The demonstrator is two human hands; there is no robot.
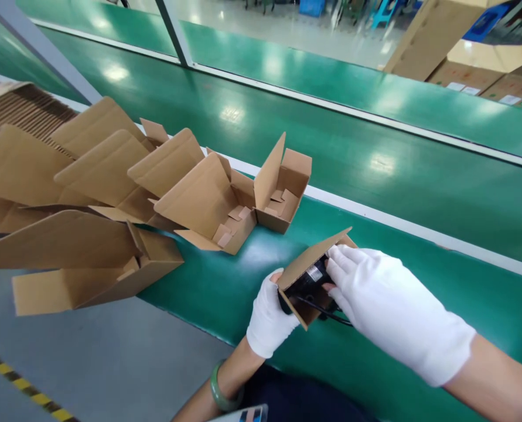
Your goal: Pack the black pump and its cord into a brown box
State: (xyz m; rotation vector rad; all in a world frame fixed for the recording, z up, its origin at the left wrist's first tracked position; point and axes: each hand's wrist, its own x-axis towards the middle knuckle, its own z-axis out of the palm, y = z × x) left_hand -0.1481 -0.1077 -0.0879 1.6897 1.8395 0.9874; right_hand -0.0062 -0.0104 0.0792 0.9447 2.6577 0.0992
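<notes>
My left hand, in a white glove, is closed around the lower left side of a folded cardboard piece, held tilted over the green work surface. A black device with a small white label sits within the folded cardboard. From its lower side a black cable hangs out. My right hand, also gloved in white, has its fingers bent over the right side of the device and the cardboard edge. The fingertips are partly hidden there, and the device's exact kind does not show.
Open cardboard boxes stand in overlapping rows at the left, one box jutting past the table edge. Flat cardboard is stacked behind them. A green conveyor belt runs beyond the white rail. Large cartons are at the far right.
</notes>
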